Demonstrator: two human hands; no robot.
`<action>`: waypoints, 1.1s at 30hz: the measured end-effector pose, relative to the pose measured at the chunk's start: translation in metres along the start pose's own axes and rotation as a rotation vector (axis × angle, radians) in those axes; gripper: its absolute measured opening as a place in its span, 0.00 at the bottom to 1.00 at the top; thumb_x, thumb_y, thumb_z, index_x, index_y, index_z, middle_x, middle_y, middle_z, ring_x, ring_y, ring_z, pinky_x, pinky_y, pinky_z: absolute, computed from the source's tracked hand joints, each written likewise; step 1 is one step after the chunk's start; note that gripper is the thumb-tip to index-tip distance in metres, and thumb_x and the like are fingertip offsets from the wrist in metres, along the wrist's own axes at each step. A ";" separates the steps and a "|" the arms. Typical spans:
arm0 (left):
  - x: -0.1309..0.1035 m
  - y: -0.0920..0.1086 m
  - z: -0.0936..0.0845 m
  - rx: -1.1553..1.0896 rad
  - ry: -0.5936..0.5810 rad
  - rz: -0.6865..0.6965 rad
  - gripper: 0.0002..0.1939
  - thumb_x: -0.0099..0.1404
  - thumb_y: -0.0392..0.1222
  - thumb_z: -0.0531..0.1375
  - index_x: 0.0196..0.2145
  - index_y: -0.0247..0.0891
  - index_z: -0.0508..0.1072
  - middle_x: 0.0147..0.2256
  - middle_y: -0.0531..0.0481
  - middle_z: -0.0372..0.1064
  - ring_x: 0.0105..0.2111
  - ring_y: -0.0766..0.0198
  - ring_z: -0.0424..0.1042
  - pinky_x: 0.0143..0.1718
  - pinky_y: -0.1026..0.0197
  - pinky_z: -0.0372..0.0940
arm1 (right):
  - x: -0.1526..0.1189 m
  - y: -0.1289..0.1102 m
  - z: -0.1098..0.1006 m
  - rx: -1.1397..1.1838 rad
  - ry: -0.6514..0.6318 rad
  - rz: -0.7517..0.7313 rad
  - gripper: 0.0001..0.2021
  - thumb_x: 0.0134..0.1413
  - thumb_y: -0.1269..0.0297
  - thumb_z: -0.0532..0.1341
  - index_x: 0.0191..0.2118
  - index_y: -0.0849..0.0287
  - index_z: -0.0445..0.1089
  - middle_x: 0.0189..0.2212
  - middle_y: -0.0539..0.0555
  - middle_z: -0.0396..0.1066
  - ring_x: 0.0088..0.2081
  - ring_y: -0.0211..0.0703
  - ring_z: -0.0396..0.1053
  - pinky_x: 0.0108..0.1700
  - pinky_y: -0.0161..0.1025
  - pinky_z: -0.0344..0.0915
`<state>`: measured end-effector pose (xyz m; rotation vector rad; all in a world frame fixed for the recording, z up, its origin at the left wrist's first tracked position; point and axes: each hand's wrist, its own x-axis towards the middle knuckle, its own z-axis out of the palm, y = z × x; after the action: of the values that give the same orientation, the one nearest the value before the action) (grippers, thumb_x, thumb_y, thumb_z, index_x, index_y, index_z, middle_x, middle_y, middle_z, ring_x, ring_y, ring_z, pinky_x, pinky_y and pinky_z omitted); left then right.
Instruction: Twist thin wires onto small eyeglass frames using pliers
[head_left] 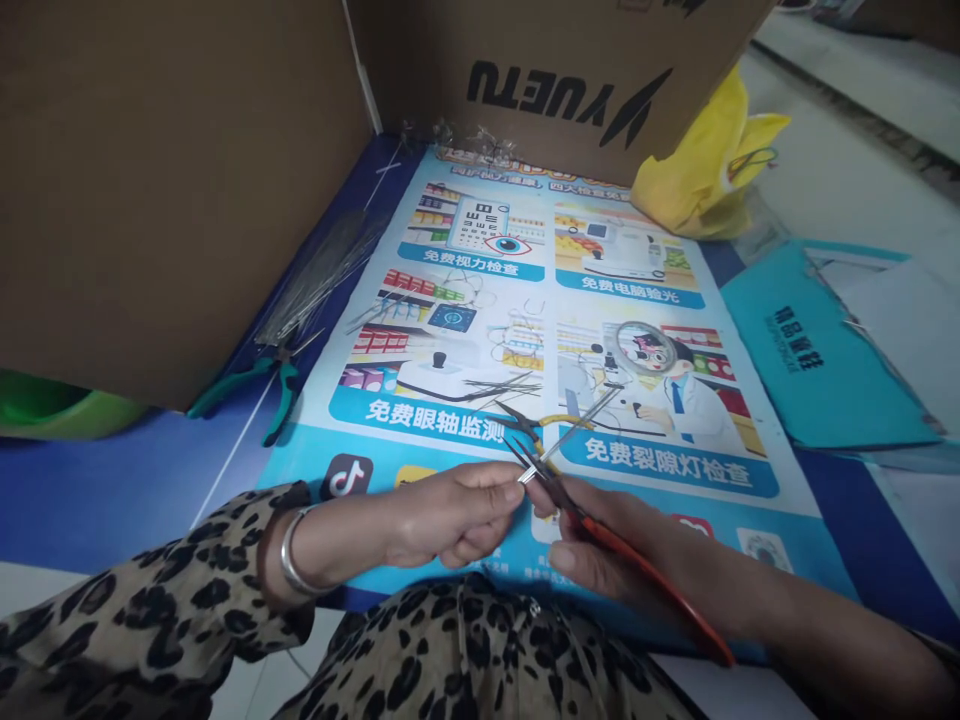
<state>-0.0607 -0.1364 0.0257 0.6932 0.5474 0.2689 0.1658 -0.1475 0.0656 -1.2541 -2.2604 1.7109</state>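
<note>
My left hand point(457, 515) is closed, with thumb and fingers pinching a few thin silvery wires point(594, 411) that stick out to the upper right. My right hand point(622, 535) is wrapped around red-handled pliers point(679, 598), whose narrow jaws point up and left, right beside the pinched wires. Whether the jaws touch the wires I cannot tell. Just beyond the hands, yellow-handled pliers point(519, 418) lie on the printed poster point(442, 440). Several loose dark wires point(499, 388) are scattered above them.
A bundle of thin wires point(311, 280) lies at the left, with green-handled pliers point(286, 392) at its near end. Cardboard walls point(172, 180) stand at the left and back. Tangled wire pieces point(487, 148) sit by the back wall. On the right are a yellow bag point(690, 180) and a teal packet point(810, 360).
</note>
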 end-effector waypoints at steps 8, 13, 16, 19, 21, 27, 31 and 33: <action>-0.006 0.002 -0.003 -0.088 -0.016 -0.102 0.16 0.64 0.53 0.53 0.42 0.40 0.64 0.17 0.62 0.42 0.15 0.75 0.38 0.14 0.70 0.34 | 0.007 -0.005 0.001 -0.039 -0.041 0.013 0.15 0.57 0.53 0.55 0.45 0.55 0.58 0.30 0.47 0.61 0.29 0.35 0.56 0.30 0.32 0.56; -0.010 -0.002 -0.006 -0.143 -0.041 -0.112 0.14 0.64 0.53 0.53 0.40 0.40 0.64 0.17 0.61 0.42 0.14 0.75 0.38 0.14 0.70 0.34 | 0.011 -0.010 0.001 -0.016 -0.044 0.010 0.14 0.56 0.52 0.55 0.43 0.55 0.60 0.28 0.47 0.62 0.27 0.34 0.55 0.28 0.32 0.56; -0.011 -0.003 -0.007 -0.156 -0.039 -0.121 0.14 0.63 0.54 0.54 0.38 0.41 0.63 0.17 0.62 0.42 0.14 0.75 0.37 0.14 0.71 0.34 | 0.012 -0.006 0.005 0.017 -0.030 0.019 0.14 0.56 0.51 0.54 0.42 0.55 0.61 0.28 0.48 0.62 0.27 0.35 0.56 0.29 0.33 0.57; -0.011 -0.005 -0.006 -0.180 -0.017 -0.153 0.14 0.63 0.54 0.54 0.38 0.41 0.63 0.17 0.62 0.41 0.15 0.75 0.36 0.14 0.71 0.33 | 0.014 0.001 0.012 0.090 0.017 0.034 0.15 0.57 0.50 0.53 0.41 0.54 0.62 0.28 0.48 0.62 0.28 0.36 0.57 0.30 0.34 0.59; -0.010 -0.007 -0.006 -0.205 -0.004 -0.183 0.14 0.63 0.55 0.54 0.37 0.42 0.62 0.17 0.62 0.41 0.14 0.75 0.35 0.13 0.72 0.33 | 0.016 0.004 0.015 0.150 0.017 0.051 0.15 0.56 0.49 0.53 0.40 0.55 0.62 0.28 0.48 0.61 0.29 0.37 0.56 0.31 0.34 0.59; -0.007 -0.015 -0.005 -0.235 0.044 -0.245 0.15 0.63 0.56 0.53 0.38 0.42 0.63 0.17 0.62 0.41 0.14 0.74 0.37 0.12 0.72 0.35 | 0.026 -0.008 0.008 0.357 -0.208 0.364 0.09 0.56 0.57 0.53 0.32 0.57 0.56 0.21 0.44 0.53 0.22 0.32 0.53 0.23 0.32 0.54; -0.007 -0.015 -0.002 -0.217 0.111 -0.235 0.17 0.64 0.58 0.51 0.37 0.41 0.64 0.17 0.62 0.41 0.15 0.74 0.37 0.13 0.70 0.33 | 0.031 -0.010 0.003 0.448 -0.251 0.318 0.10 0.52 0.57 0.56 0.31 0.58 0.57 0.24 0.46 0.55 0.26 0.34 0.54 0.28 0.33 0.56; -0.006 -0.016 -0.002 -0.226 0.123 -0.232 0.17 0.63 0.57 0.51 0.37 0.41 0.64 0.17 0.62 0.40 0.15 0.73 0.36 0.13 0.69 0.32 | 0.031 -0.006 0.003 0.458 -0.223 0.258 0.12 0.53 0.54 0.56 0.33 0.58 0.59 0.29 0.49 0.59 0.31 0.36 0.56 0.34 0.35 0.58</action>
<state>-0.0659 -0.1500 0.0163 0.3911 0.6973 0.1531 0.1406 -0.1314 0.0567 -1.3385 -1.6938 2.3886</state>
